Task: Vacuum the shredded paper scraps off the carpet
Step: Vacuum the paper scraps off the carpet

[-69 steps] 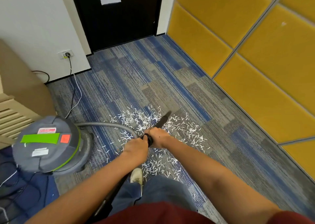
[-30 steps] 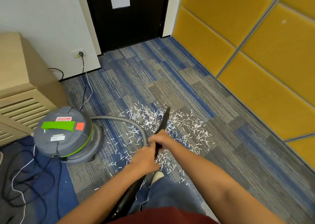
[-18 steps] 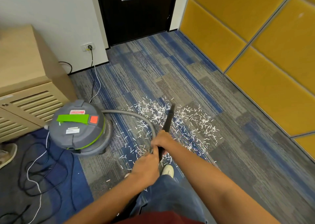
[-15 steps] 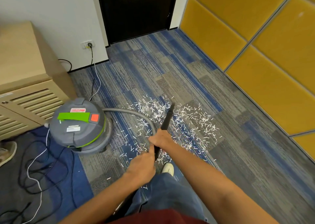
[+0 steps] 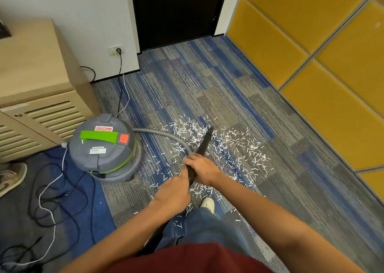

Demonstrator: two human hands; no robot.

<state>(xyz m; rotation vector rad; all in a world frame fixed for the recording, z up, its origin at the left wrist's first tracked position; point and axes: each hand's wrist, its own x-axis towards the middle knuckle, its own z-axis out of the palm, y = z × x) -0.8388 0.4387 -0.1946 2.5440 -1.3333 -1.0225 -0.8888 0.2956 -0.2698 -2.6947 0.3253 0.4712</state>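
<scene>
Blue-and-grey striped carpet point(image 5: 207, 85) runs from the dark door point(image 5: 176, 19) along yellow wall panels point(image 5: 311, 64). White paper scraps point(image 5: 239, 146) lie scattered mid-floor around the black nozzle point(image 5: 204, 142), its tip among them. The left hand point(image 5: 172, 193) and right hand point(image 5: 202, 168) grip its tube. The grey vacuum point(image 5: 101, 146) sits beside a wooden cabinet point(image 5: 35, 75).

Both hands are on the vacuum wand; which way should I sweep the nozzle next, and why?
Probably sweep the nozzle slightly right: its tip sits near the far edge of the paper scraps, and a dense patch lies just right of it.
</scene>
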